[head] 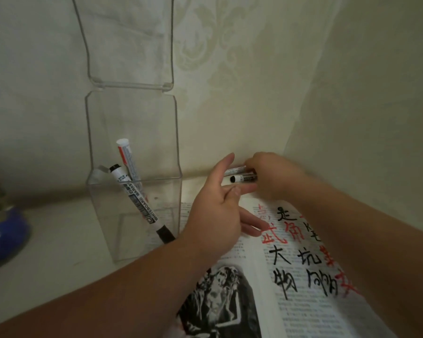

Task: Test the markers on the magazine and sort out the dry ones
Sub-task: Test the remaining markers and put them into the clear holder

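An open magazine (300, 284) lies at the lower right, covered with black and red marker strokes. Two markers (242, 175) lie side by side against the wall above the magazine's top edge. My right hand (276, 176) curls its fingers over them and grips them. My left hand (217, 211) hovers just left of them with fingers relaxed and spread, holding nothing. A clear plastic box (134, 203) stands at left with a black whiteboard marker (138, 203) and a red-labelled marker (127, 159) leaning inside.
The box's clear lid (127, 45) leans open against the patterned wall. A blue object (3, 228) sits blurred at the far left edge. The wall corner closes in at the right behind the magazine.
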`<state>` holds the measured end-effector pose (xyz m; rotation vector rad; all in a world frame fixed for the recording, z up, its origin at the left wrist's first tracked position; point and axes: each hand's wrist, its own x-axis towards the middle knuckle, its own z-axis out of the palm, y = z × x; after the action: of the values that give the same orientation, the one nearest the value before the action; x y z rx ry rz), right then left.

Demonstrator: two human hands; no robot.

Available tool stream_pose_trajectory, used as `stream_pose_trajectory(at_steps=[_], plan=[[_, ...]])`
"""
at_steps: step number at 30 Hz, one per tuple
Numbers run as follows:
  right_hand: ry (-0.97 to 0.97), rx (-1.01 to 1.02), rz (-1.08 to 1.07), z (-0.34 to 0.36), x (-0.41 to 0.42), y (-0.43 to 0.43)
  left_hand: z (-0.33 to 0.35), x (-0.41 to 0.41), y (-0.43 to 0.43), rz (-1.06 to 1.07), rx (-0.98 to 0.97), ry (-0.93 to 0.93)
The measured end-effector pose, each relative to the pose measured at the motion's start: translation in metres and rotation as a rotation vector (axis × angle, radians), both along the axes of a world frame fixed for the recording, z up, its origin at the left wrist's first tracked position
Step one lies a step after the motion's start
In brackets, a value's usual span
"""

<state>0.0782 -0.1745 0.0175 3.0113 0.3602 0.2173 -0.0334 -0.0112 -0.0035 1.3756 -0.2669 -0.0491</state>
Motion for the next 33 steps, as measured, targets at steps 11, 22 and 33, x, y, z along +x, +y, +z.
stream_pose_trajectory(at_steps=[11, 22, 33], plan=[[0.102, -0.087, -0.028, 0.007, -0.026, -0.023, -0.001, -0.002, -0.001, -0.044, 0.029, -0.037], [-0.279, 0.882, -0.108, 0.047, -0.108, -0.037, -0.009, -0.008, -0.003, 0.101, 0.449, -0.311], [0.109, 1.820, -0.016, 0.004, -0.182, -0.024, 0.002, -0.027, -0.011, -0.023, 0.885, -0.717]])
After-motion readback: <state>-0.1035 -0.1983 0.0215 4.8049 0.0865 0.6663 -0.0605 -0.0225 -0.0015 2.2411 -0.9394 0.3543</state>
